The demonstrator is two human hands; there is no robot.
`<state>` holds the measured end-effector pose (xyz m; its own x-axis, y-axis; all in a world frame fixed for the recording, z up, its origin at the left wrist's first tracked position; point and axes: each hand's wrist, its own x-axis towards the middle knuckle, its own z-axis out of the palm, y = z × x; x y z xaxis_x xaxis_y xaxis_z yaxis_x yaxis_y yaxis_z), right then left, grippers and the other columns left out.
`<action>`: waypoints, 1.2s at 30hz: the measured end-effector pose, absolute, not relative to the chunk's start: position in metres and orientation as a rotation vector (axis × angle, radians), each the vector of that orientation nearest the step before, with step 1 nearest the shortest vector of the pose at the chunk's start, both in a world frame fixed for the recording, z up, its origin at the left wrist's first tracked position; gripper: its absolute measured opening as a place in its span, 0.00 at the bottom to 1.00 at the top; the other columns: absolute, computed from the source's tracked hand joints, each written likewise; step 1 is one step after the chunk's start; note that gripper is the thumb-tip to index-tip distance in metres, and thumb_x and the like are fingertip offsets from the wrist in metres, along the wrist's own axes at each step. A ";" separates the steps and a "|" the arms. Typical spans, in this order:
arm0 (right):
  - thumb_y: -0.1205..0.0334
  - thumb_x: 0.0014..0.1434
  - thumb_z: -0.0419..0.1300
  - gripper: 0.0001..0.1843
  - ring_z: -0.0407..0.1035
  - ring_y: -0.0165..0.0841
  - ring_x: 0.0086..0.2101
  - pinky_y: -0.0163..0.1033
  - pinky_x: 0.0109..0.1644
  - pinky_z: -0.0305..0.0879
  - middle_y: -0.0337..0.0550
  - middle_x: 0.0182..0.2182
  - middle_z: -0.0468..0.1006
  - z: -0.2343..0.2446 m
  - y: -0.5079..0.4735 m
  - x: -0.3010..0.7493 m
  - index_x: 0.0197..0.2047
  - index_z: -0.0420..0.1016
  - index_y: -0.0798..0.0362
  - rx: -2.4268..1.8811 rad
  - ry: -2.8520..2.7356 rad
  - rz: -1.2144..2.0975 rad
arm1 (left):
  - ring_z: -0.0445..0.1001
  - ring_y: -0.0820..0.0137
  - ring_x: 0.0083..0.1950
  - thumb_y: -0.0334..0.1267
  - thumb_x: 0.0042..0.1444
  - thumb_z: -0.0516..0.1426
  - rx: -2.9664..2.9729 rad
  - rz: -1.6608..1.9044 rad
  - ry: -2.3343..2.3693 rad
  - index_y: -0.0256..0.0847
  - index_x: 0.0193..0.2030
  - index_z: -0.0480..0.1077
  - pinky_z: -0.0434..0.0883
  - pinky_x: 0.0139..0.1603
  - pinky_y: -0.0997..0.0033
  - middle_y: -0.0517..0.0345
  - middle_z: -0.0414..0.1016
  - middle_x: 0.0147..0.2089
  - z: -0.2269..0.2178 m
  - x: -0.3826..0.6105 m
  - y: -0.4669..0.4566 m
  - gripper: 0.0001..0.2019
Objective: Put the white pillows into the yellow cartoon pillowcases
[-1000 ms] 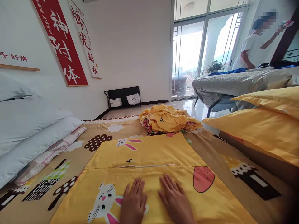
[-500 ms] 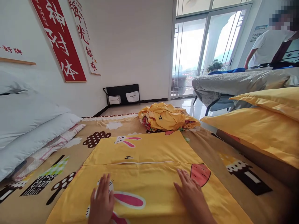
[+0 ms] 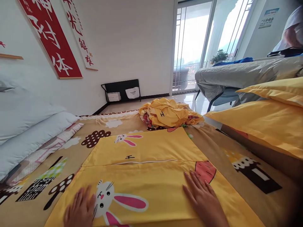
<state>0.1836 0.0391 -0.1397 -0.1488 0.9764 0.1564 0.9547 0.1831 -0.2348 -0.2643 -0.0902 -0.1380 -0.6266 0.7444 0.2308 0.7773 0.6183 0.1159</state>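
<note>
A yellow pillowcase (image 3: 161,176) with a printed white rabbit and a red carrot lies spread flat in front of me. Across its middle runs a slit-like opening with a pale edge. My left hand (image 3: 80,206), slightly blurred, rests flat on the cloth just left of the rabbit's face, fingers stretched out. On the right side, near the carrot print, my right hand (image 3: 202,197) lies flat too, its fingers apart. Neither hand grips anything. Beneath the pillowcase is a tan patterned bedsheet (image 3: 99,173).
A crumpled yellow cloth heap (image 3: 170,113) sits at the bed's far edge. White pillows (image 3: 40,132) are stacked on the left, yellow pillows (image 3: 265,123) on the right. Beyond stand a covered table (image 3: 236,75), a black rack (image 3: 121,90) and a person (image 3: 290,34) in white.
My left hand has slid left, uncovering the rabbit's face. My right hand has shifted slightly right. The view has tilted down a little, and the person at the far right is less in view.
</note>
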 end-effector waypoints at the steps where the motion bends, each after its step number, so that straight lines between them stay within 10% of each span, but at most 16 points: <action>1: 0.40 0.61 0.42 0.36 0.47 0.42 0.66 0.58 0.67 0.45 0.43 0.66 0.55 -0.150 0.038 0.203 0.67 0.58 0.47 -1.850 -2.185 0.087 | 0.51 0.61 0.71 0.48 0.61 0.42 -1.207 -0.292 -2.698 0.47 0.68 0.54 0.56 0.65 0.47 0.54 0.55 0.70 -0.142 -0.286 -0.101 0.29; 9: 0.43 0.60 0.46 0.34 0.55 0.46 0.63 0.55 0.64 0.55 0.52 0.63 0.61 -0.138 0.056 0.229 0.62 0.66 0.54 -1.707 -2.241 0.170 | 0.50 0.55 0.71 0.47 0.59 0.44 -1.394 -0.035 -2.680 0.45 0.67 0.57 0.47 0.67 0.40 0.50 0.56 0.69 -0.106 -0.291 -0.075 0.29; 15: 0.54 0.66 0.42 0.29 0.48 0.35 0.65 0.43 0.67 0.49 0.50 0.66 0.56 -0.064 0.127 0.058 0.67 0.57 0.57 -1.144 -2.540 0.505 | 0.40 0.70 0.74 0.44 0.64 0.35 -2.523 -0.056 -2.151 0.39 0.72 0.44 0.42 0.71 0.60 0.57 0.39 0.74 -0.045 -0.167 0.084 0.29; 36: 0.44 0.65 0.36 0.35 0.37 0.33 0.68 0.49 0.69 0.35 0.40 0.70 0.42 -0.115 0.337 0.180 0.71 0.43 0.50 -1.954 -2.301 0.125 | 0.43 0.62 0.73 0.54 0.63 0.36 -1.523 -0.222 -2.740 0.47 0.70 0.48 0.45 0.68 0.44 0.55 0.43 0.74 -0.112 -0.344 0.192 0.31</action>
